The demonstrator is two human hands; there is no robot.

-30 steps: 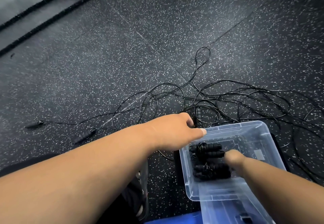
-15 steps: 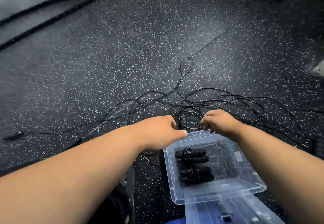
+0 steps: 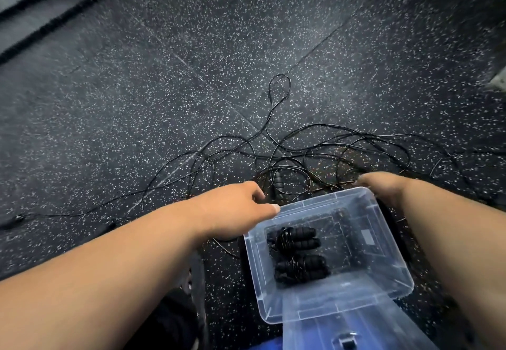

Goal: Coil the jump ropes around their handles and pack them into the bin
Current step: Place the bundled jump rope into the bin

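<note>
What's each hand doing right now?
Left hand: thumb on the bin rim; grip unclear.
Right hand: at the bin's far corner, fingers hidden; cannot tell.
</note>
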